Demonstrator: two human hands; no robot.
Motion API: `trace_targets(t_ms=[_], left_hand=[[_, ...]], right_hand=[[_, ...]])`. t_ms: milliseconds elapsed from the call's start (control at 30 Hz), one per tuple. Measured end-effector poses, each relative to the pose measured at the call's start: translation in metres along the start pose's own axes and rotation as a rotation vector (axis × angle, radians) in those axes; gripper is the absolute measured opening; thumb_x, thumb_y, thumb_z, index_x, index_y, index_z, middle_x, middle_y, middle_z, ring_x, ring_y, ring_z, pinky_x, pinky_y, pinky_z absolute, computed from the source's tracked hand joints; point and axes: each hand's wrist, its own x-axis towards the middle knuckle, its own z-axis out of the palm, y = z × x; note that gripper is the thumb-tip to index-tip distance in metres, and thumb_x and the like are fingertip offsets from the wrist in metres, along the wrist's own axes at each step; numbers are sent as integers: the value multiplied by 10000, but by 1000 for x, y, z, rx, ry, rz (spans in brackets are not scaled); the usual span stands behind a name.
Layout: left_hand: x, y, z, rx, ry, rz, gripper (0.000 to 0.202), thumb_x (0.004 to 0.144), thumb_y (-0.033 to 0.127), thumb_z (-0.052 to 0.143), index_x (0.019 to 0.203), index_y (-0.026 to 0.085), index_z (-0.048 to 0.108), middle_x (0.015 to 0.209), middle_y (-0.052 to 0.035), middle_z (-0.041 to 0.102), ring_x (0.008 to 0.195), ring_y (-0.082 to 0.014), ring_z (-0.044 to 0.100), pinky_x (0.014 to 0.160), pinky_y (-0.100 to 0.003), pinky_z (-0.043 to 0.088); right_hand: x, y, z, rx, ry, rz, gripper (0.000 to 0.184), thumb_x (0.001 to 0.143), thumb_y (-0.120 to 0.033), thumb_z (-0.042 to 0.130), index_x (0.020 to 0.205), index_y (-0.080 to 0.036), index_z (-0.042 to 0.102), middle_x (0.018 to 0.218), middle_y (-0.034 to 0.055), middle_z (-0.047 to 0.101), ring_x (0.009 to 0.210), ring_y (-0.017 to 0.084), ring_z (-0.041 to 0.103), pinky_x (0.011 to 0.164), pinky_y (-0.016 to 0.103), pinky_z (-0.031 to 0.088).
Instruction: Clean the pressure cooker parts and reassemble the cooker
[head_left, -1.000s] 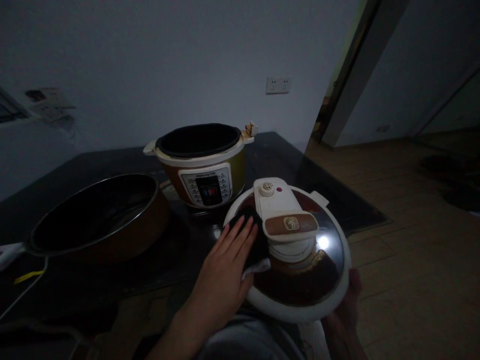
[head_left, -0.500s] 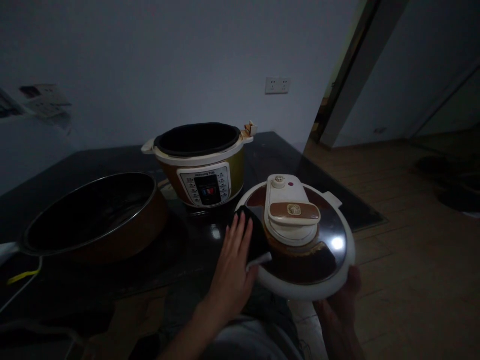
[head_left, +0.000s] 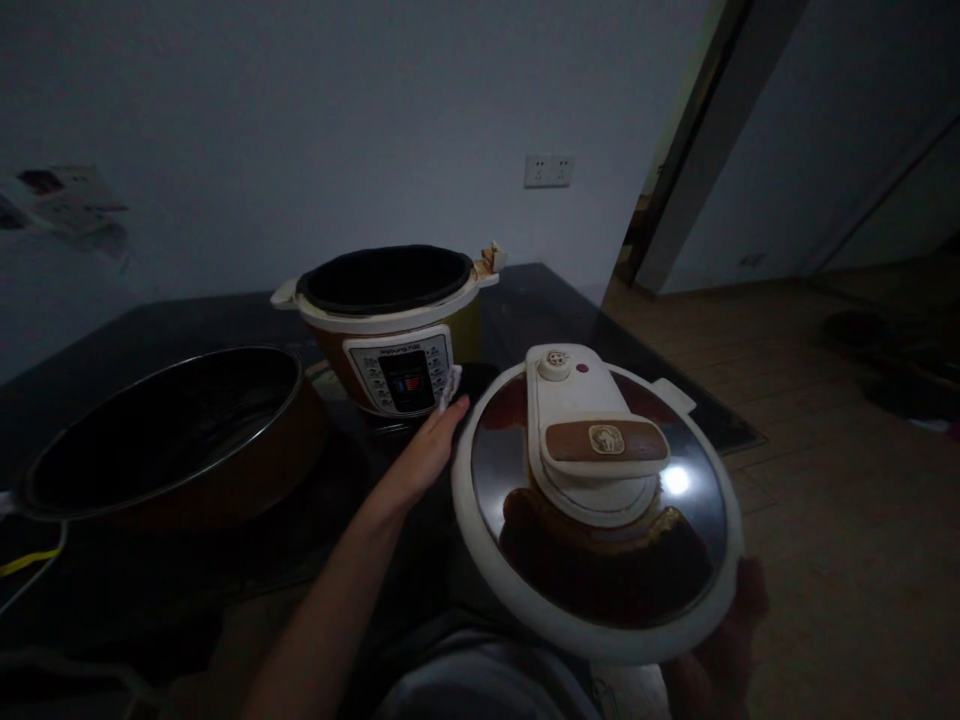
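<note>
My right hand (head_left: 731, 640) grips the lower right rim of a round cooker lid (head_left: 592, 560), white-rimmed with a dark shiny top and a white handle block (head_left: 585, 430) bearing a brown bar. My left hand (head_left: 424, 455) reaches forward past the lid's left edge, fingers stretched toward a dark cloth with a white corner (head_left: 452, 383) lying on the table beside the cooker. The open electric pressure cooker (head_left: 390, 325), with a dark inner pot and a button panel, stands just beyond.
A wide dark frying pan (head_left: 165, 430) sits at the left on the black glass table (head_left: 555, 300). A wall socket (head_left: 547, 170) is on the back wall. A wooden floor and a doorway lie to the right. A yellow cable lies at the far left.
My left hand left the lid's top and carried the cloth forward to the table by the cooker. The lid came closer and lower right, tilted more toward me.
</note>
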Motion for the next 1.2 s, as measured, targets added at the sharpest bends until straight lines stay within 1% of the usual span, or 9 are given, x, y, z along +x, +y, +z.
trace_targets(t_ms=[100, 167, 300, 400, 500, 633, 800, 1033, 1200], left_hand=[[-19, -16, -4, 3, -3, -92, 547, 887, 564, 501, 1141, 117, 689, 1171, -107, 716, 1204, -291, 599, 1107, -451, 381], [-39, -27, -3, 77, 30, -36, 571, 913, 584, 453, 1236, 154, 644, 1281, -103, 661, 1280, -280, 542, 1129, -438, 359], [-81, -35, 11, 340, 5, 361, 562, 984, 510, 335, 1497, 282, 341, 1596, -46, 295, 1487, -232, 196, 1203, -455, 186], [-101, -37, 21, 599, -83, 605, 617, 992, 518, 267, 1551, 285, 151, 1647, -48, 102, 1509, -258, 3, 1196, -539, 101], [-113, -39, 28, 850, -198, 730, 687, 979, 504, 289, 1560, 196, 89, 1643, -90, 99, 1509, -272, 1, 1194, -529, 15], [-120, -36, 34, 1055, -317, 866, 852, 866, 421, 522, 1555, 136, 109, 1633, -76, 152, 1511, -229, 13, 1197, -401, -69], [-103, -27, 22, 1004, -277, 780, 827, 859, 320, 547, 1555, 187, 121, 1619, -66, 219, 1505, -217, 104, 1207, -415, -30], [-44, -13, -4, 653, -169, 599, 527, 979, 224, 359, 1504, 246, 313, 1594, -53, 301, 1484, -185, 201, 1214, -453, 119], [-49, -26, 2, 412, -4, 573, 439, 1004, 321, 356, 1435, 289, 437, 1547, -30, 397, 1466, -204, 260, 1214, -453, 154]], right_hand=[[3, -3, 4, -3, -23, 2, 307, 843, -537, 636, 1042, -331, 746, 961, -11, 778, 926, 201, 742, 1094, 432, 431], [5, -3, 12, -2, -29, -14, 303, 810, -530, 676, 1021, -326, 752, 954, -12, 779, 936, 209, 740, 1093, 434, 433], [10, 4, 32, 10, -35, -74, 321, 811, -537, 667, 1046, -332, 742, 950, -22, 782, 1099, 218, 682, 1129, 456, 387], [13, 11, 39, 0, -31, -83, 348, 799, -563, 668, 1057, -340, 734, 927, -28, 786, 1146, 212, 657, 1146, 456, 360], [17, 17, 39, -3, -8, -34, 380, 766, -589, 685, 1045, -336, 735, 931, -26, 787, 1097, 215, 682, 1132, 450, 380], [20, 22, 37, -31, -26, 87, 464, 729, -632, 687, 1054, -303, 729, 1010, 11, 777, 1191, 240, 627, 1123, 468, 387], [21, 25, 40, -39, -20, 59, 454, 751, -612, 675, 1073, -294, 717, 1011, 22, 775, 1205, 237, 614, 1141, 472, 359], [21, 27, 48, -30, 28, -45, 357, 730, -559, 717, 966, -294, 751, 941, -10, 788, 963, 221, 724, 1137, 431, 366], [21, 23, 46, -39, 24, 21, 406, 713, -570, 734, 988, -272, 742, 964, -11, 785, 1137, 229, 658, 1141, 442, 363]])
